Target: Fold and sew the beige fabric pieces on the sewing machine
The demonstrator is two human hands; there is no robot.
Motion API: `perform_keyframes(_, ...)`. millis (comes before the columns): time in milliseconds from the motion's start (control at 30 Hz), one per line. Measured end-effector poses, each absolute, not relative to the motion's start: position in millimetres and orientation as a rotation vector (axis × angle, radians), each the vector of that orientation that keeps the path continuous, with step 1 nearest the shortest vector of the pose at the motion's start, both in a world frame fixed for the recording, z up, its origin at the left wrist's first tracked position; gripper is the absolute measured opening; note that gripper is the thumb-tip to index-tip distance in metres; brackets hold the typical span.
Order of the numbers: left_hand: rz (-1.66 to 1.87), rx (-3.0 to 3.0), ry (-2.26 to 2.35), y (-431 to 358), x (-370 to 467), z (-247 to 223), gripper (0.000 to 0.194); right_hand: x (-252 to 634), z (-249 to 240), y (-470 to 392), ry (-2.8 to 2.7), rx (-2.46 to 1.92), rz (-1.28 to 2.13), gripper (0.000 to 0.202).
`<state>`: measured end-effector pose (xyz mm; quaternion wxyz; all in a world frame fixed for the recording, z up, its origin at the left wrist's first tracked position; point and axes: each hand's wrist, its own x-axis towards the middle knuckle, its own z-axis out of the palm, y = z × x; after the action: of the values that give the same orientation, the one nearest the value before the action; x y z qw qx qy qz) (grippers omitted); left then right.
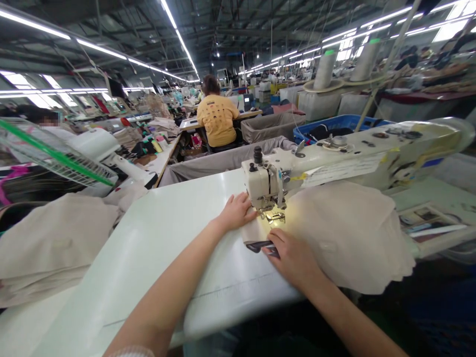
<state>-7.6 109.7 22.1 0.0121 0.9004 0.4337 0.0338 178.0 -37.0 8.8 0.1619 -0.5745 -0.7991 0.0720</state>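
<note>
Beige fabric (342,223) lies under the head of a white sewing machine (260,183), spreading out to the right of the needle area. My left hand (238,212) rests left of the presser foot (275,216), its fingers laid out flat at the fabric's edge. In front of the foot, my right hand (293,253) has thumb and fingers closed on the near edge of the fabric. A narrow dark piece (256,246) shows along that edge by the fingertips; its kind I cannot make out. The machine's lamp lights the stitching spot.
More beige fabric pieces (55,243) are stacked left of the pale worktable (167,223). Thread cones (324,72) stand behind the machine, near a blue basket (334,121). A small tray (431,223) holds tools at right. A person in a yellow shirt (217,119) sits ahead.
</note>
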Motion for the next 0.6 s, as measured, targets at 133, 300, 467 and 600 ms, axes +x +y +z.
perform_keyframes(133, 0.122, 2.808, 1.38, 109, -7, 20, 0.038, 178, 10, -37, -2.28, -1.653, 0.228, 0.016)
perform_keyframes(300, 0.131, 2.81, 1.399, 108, -7, 18, 0.038, 178, 14, -36, -2.304, -1.684, 0.244, 0.016)
perform_keyframes(467, 0.103, 2.817, 1.396, 106, -6, 21, 0.038, 178, 20, -34, -2.371, -1.7, 0.252, 0.014)
perform_keyframes(600, 0.101, 2.821, 1.389, 109, -6, 23, 0.037, 178, 23, -30, -2.4, -1.709, 0.233, 0.013)
